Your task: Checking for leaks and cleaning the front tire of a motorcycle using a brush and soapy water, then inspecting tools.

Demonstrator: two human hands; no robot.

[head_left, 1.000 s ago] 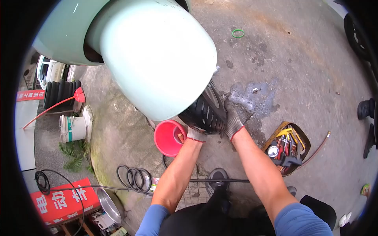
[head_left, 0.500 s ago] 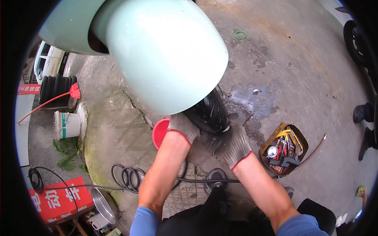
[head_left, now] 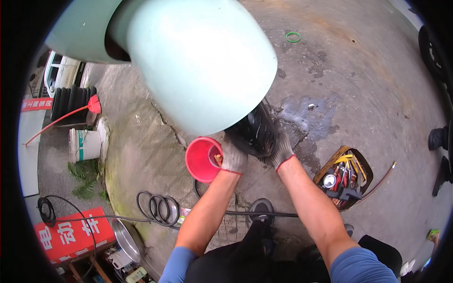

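A black treaded tire point(head_left: 257, 129) shows below the pale mint-green fender point(head_left: 203, 61) of a scooter. My left hand point(head_left: 234, 157), in a grey knit glove with a red cuff edge, grips the tire's left side. On the right side my right hand point(head_left: 281, 150), gloved alike, is closed round the tire too. The fingers of both hands are partly hidden behind the rubber. Just left of my left hand stands a red bucket point(head_left: 194, 160) with something small and orange-brown inside.
A tool box point(head_left: 368, 175) of hand tools sits to the right, a short brown hose point(head_left: 384, 178) beside it. A black cable point(head_left: 226, 213) crosses the ground before my feet, coiled at left. Farther left are a white pail point(head_left: 85, 145), a red broom point(head_left: 94, 104) and a metal basin point(head_left: 127, 239).
My right hand has shifted from under the tire's near end up to its right side. My left hand has moved slightly right and down. More of the red bucket shows.
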